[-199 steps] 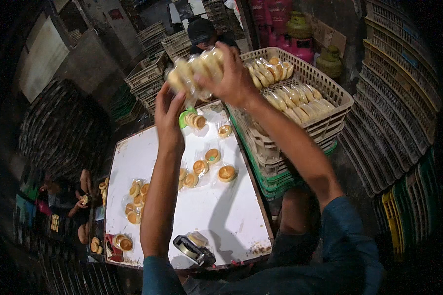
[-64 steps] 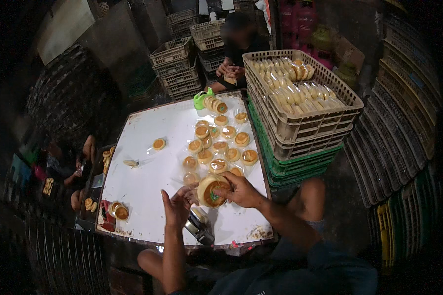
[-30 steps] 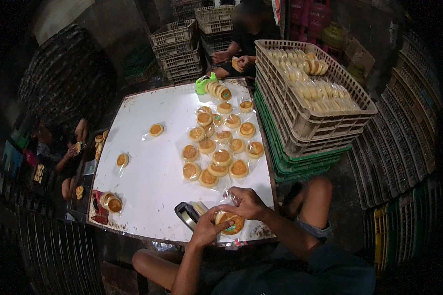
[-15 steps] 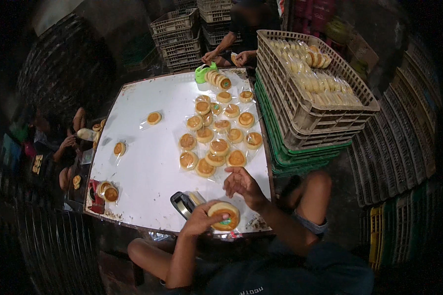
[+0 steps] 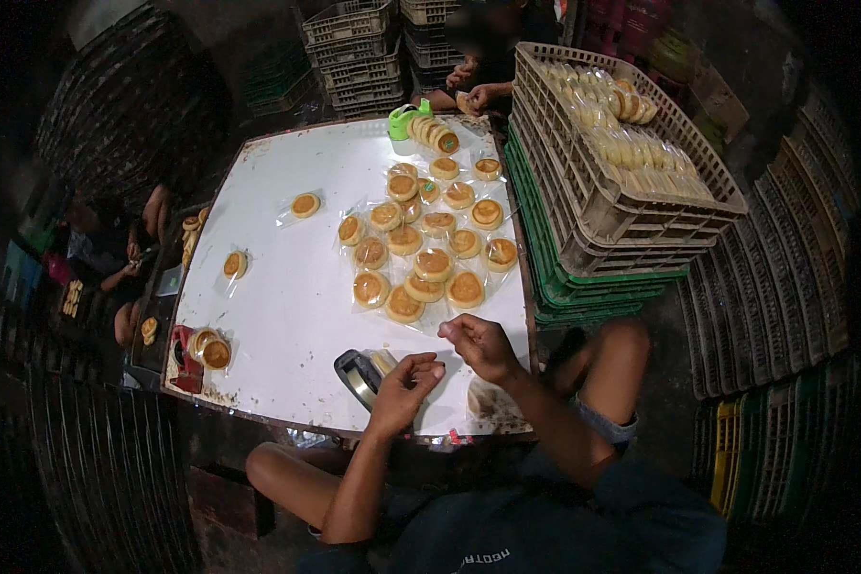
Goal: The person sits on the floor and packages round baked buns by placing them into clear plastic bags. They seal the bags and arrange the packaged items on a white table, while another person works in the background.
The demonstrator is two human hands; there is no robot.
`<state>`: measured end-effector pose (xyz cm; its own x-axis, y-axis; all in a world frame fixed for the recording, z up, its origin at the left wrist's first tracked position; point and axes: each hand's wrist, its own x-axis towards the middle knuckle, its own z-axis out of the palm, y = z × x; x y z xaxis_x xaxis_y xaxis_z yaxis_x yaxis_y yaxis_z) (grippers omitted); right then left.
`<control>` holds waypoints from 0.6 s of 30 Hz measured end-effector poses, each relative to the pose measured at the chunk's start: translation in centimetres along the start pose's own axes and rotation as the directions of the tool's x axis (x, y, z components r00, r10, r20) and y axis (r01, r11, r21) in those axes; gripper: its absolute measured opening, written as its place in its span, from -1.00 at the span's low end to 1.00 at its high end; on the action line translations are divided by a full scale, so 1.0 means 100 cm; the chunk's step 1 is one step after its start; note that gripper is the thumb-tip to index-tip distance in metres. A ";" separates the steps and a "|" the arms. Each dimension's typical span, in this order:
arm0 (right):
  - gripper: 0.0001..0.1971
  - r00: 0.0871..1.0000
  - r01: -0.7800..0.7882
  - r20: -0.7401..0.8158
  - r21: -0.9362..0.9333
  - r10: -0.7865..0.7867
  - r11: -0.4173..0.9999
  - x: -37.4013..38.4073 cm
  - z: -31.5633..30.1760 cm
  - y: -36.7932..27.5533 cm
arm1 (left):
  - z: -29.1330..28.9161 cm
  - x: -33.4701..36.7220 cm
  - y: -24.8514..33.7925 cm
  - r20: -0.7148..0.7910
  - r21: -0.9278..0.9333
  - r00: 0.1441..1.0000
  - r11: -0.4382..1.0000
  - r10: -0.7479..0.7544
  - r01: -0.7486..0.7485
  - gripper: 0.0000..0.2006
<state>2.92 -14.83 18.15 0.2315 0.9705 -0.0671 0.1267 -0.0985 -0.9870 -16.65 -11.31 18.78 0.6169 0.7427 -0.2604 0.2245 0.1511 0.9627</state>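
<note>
Toward the desk's (image 5: 279,325) left side, I see two lone wrapped buns (image 5: 235,265); they look light and soft, easily dented. Beside the tape dispenser (image 5: 358,379), the left hand (image 5: 403,394) has a loosely parted, bare grip. Ahead lies the bun cluster (image 5: 432,265), its film probably slick: cup the sides, I'd say. The right hand's (image 5: 485,346) grip is narrow; whether it pinches film, I can't tell.
</note>
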 end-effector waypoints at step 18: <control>-0.70 0.667 0.225 0.378 -0.924 0.642 0.310 0.013 -0.019 0.130 | -0.005 -0.009 -0.002 0.001 0.257 0.999 0.966 -0.040 0.039 -0.39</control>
<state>6.73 -15.32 5.48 -0.1287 0.6675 -0.7334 0.9824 -0.0153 -0.1863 -17.64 -11.67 18.83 0.6080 0.7355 -0.2990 0.4343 0.0072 0.9008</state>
